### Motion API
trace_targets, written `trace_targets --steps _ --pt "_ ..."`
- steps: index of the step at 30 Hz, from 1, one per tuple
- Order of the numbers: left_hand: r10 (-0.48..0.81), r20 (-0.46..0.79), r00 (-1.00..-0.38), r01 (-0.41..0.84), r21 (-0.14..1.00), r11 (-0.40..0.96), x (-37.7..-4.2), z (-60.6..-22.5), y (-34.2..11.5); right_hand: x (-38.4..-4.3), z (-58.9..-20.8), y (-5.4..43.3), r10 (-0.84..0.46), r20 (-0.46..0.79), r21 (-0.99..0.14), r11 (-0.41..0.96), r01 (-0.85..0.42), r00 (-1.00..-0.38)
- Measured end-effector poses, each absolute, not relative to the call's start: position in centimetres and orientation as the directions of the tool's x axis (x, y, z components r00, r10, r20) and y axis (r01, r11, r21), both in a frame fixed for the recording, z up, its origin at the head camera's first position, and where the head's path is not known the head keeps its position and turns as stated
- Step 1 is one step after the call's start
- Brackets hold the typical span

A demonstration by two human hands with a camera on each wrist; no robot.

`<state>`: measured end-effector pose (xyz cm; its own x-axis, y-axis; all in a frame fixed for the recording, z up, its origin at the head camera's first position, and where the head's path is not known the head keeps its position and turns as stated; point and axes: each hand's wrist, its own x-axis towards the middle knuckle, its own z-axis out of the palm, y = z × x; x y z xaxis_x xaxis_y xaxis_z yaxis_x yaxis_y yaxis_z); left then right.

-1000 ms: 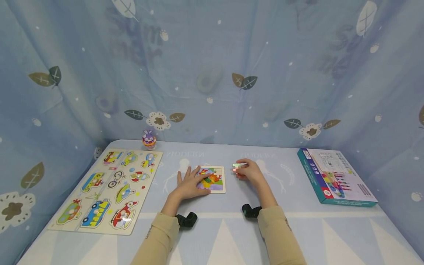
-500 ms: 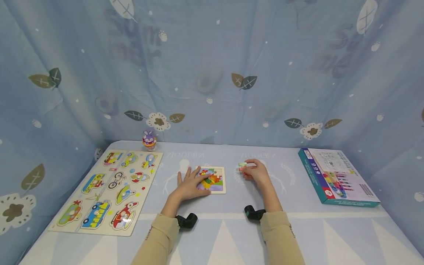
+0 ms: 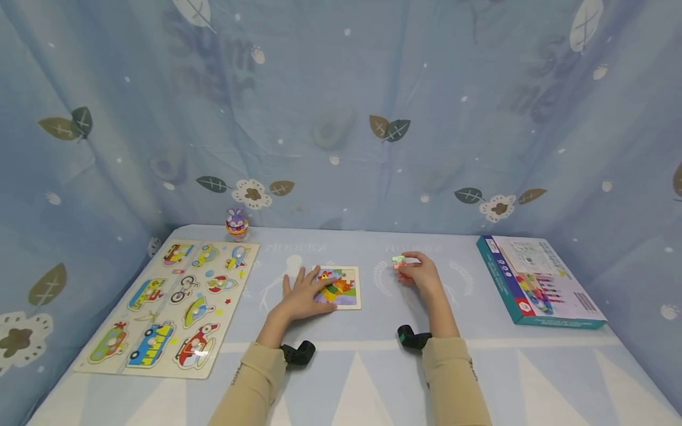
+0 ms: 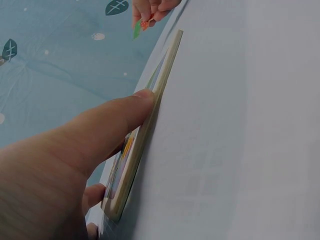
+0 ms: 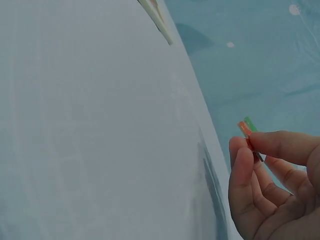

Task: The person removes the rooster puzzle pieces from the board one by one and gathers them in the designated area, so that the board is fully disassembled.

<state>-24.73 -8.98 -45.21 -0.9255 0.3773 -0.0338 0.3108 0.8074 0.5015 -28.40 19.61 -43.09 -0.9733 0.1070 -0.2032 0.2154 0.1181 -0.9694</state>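
Observation:
Fingers spread, my left hand (image 3: 301,299) rests on the left part of a small square wooden jigsaw puzzle (image 3: 359,289) with a chicken picture and pale frame. In the left wrist view its thumb (image 4: 132,107) presses along the near edge of the frame (image 4: 137,165). To the right of the puzzle, my right hand (image 3: 423,277) pinches a small green and orange puzzle piece (image 3: 398,259) between thumb and fingertips. The right wrist view shows this piece (image 5: 245,127) held edge-on above the table, its lower part hidden by the fingers.
A large peg puzzle board (image 3: 234,307) with vehicle pictures lies at the left. Behind it stands a purple rabbit figurine (image 3: 237,225). A flat teal-edged box (image 3: 543,284) lies at the right. A blue patterned curtain (image 3: 330,118) hangs behind the table.
My right hand has moved a little to the right with the puzzle piece, away from the jigsaw puzzle. The left hand has stayed in place on it.

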Motion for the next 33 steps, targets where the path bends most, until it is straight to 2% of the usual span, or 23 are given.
trace_targets --steps 13,17,25,33 --pt "0.382 -0.042 -0.923 0.311 0.503 0.807 -24.9 -45.1 -9.0 -28.7 -43.5 21.4 0.238 -0.195 -0.964 0.134 0.231 -0.952" --pt "0.380 -0.041 -0.924 0.310 0.502 0.808 -24.9 -45.2 -9.0 -28.6 -43.6 21.8 0.299 -0.164 -0.969 0.127 0.210 -0.940" --pt "0.376 -0.042 -0.926 0.303 0.514 0.803 -24.8 -45.1 -9.0 -28.1 -44.0 22.8 0.377 -0.088 -0.964 0.201 0.174 -0.922" --pt "0.373 -0.047 -0.927 0.298 0.513 0.805 -24.6 -44.9 -8.9 -28.0 -44.0 23.7 0.451 -0.066 -0.964 0.201 0.173 -0.890"
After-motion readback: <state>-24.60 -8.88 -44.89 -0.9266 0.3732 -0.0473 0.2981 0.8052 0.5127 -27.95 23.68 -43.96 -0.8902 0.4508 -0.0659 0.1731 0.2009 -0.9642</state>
